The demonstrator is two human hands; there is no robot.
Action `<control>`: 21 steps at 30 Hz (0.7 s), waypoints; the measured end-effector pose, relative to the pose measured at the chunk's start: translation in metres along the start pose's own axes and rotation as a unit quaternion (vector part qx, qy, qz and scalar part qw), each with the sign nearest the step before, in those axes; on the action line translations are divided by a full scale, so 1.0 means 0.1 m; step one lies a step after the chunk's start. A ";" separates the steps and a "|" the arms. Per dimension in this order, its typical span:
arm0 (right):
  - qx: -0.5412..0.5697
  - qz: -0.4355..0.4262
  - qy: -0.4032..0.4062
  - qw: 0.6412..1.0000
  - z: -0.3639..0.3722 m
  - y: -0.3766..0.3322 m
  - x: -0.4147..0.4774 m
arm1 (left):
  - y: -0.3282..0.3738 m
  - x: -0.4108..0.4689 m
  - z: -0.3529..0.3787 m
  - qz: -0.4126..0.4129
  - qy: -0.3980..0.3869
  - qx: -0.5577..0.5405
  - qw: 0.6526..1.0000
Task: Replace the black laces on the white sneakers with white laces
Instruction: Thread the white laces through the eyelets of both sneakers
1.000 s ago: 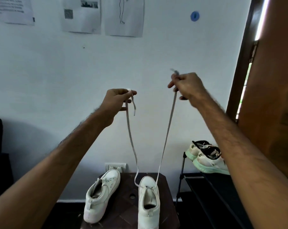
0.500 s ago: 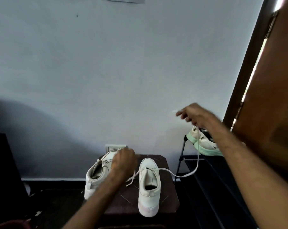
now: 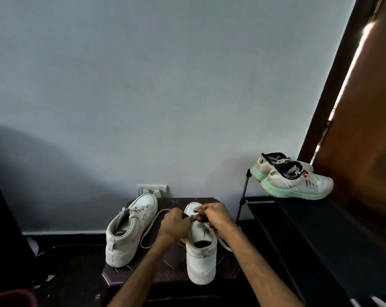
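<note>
White sneakers (image 3: 201,251), soles tinged pale pink at the heels. A white lace (image 3: 149,228). A dark maroon surface (image 3: 172,272). A pale blue-grey wall (image 3: 165,85) with a white socket plate (image 3: 152,189). On a black rack (image 3: 309,229), white trainers (image 3: 303,185) with mint-green soles, black linings, dark side stripes and a red accent. A brown wooden door (image 3: 369,151).

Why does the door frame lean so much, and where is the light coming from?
Head view: the wide-angle lens tilts the door frame; daylight glares through the door gap; a soft shadow darkens the wall at lower left.
</note>
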State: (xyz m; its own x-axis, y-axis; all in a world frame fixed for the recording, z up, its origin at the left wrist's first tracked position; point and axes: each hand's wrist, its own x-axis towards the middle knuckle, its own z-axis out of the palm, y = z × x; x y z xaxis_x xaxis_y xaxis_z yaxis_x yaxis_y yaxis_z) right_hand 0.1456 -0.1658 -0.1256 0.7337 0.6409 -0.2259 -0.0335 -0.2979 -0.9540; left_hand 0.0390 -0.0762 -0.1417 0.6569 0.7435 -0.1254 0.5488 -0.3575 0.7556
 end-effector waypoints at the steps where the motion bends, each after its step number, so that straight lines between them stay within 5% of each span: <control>1: -0.037 -0.011 0.009 0.999 0.00 0.02 0.00 | -0.04 0.02 0.00 -0.015 0.003 -0.060 0.998; 4: -0.159 -0.058 0.032 0.985 0.03 0.05 0.02 | -0.08 -0.03 -0.04 -0.056 -0.020 -0.231 0.971; 7: -0.238 -0.101 0.047 0.965 0.08 0.05 -0.01 | -0.07 -0.09 -0.09 -0.069 -0.053 -0.291 0.953; 21: -0.297 -0.125 0.045 0.946 0.02 0.09 0.00 | -0.12 -0.05 -0.03 -0.073 -0.043 -0.316 0.945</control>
State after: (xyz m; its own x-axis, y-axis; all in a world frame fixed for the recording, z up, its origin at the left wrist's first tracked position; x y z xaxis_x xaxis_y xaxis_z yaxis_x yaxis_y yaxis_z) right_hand 0.1440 -0.1674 -0.1348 0.7245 0.6884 0.0357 0.5156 -0.5068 -0.6909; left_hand 0.0275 -0.0741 -0.1482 0.6523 0.7002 -0.2902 0.2366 0.1756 0.9556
